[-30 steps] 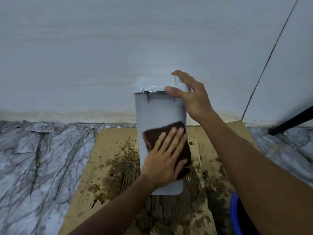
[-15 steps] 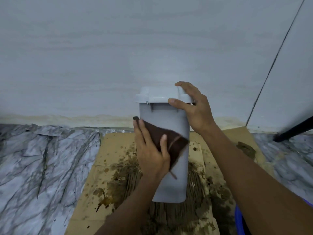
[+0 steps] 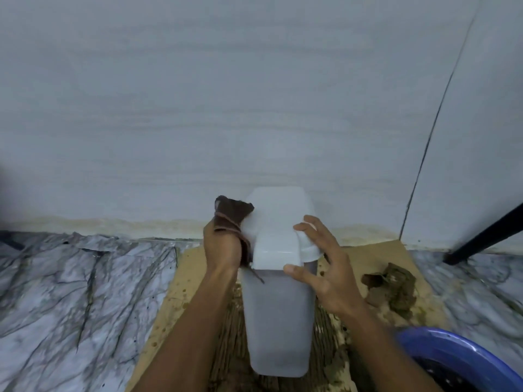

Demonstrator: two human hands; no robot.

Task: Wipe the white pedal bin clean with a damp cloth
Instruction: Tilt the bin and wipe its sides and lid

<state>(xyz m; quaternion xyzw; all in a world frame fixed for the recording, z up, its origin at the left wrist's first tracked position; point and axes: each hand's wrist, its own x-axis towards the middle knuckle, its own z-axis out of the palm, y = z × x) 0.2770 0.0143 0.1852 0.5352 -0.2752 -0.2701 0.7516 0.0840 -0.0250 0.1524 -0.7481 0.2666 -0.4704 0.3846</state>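
The white pedal bin (image 3: 278,312) stands upright on stained cardboard near the wall, its lid shut. My left hand (image 3: 222,247) presses a dark brown cloth (image 3: 233,215) against the bin's upper left side, by the lid's edge; the cloth sticks up above my fingers, which are hidden behind it. My right hand (image 3: 321,267) has its fingers spread over the lid's right front corner, with the thumb on the front rim.
The cardboard sheet (image 3: 175,301) is spattered with brown dirt and lies on a grey marbled floor (image 3: 70,292). A brown clump (image 3: 393,287) lies to the right of the bin. A blue basin (image 3: 464,360) sits at the lower right. A black leg (image 3: 486,236) slants at far right.
My left hand has slid the cloth up from the bin's front to its upper left side by the lid. My right hand has loosened from a grip to spread fingers. The view has tilted down.
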